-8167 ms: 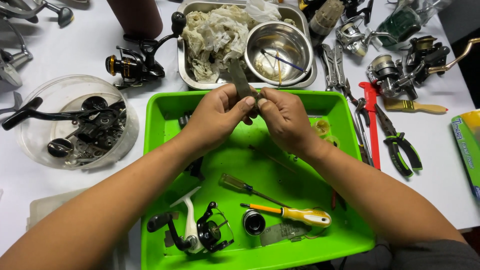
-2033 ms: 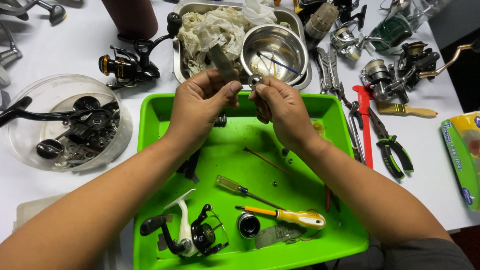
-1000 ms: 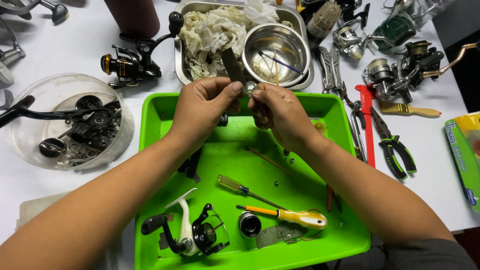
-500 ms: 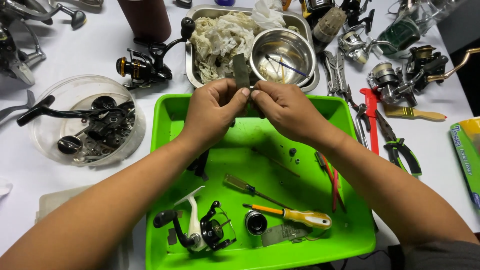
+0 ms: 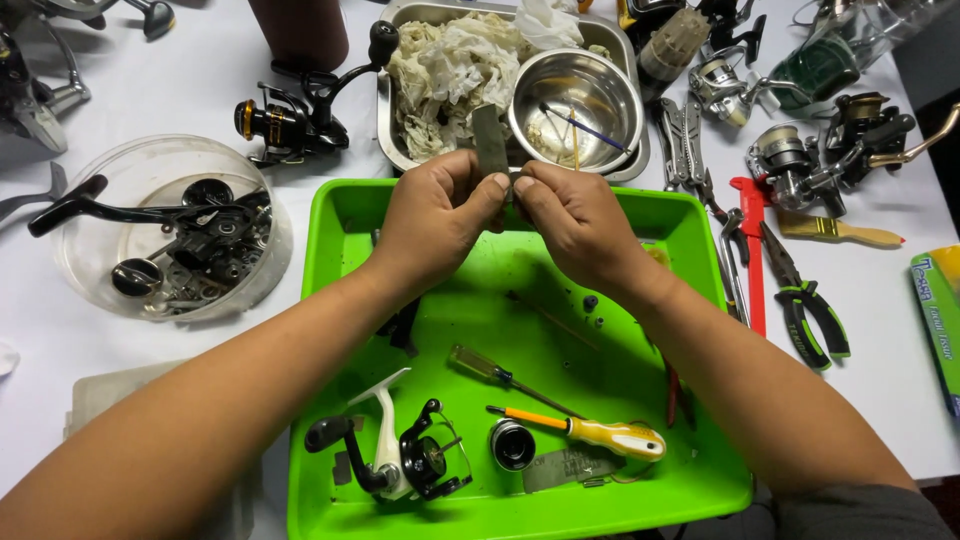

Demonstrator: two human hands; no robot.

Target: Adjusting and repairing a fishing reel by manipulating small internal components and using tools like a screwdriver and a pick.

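Left hand [image 5: 440, 215] and right hand [image 5: 575, 220] both pinch a small grey flat part [image 5: 490, 140] at upper centre, above the green tray [image 5: 690, 470], likely so dropped bits land inside.

One printed package at the desk's right edge

A flat green and yellow package [image 5: 940, 325] lies on the white desk [image 5: 880, 330] at its right edge, cut off by the frame so that only a narrow strip shows. It has a light border and dark print, and sits just right of the green-handled pliers [image 5: 805, 300]. No screens or signs are visible.
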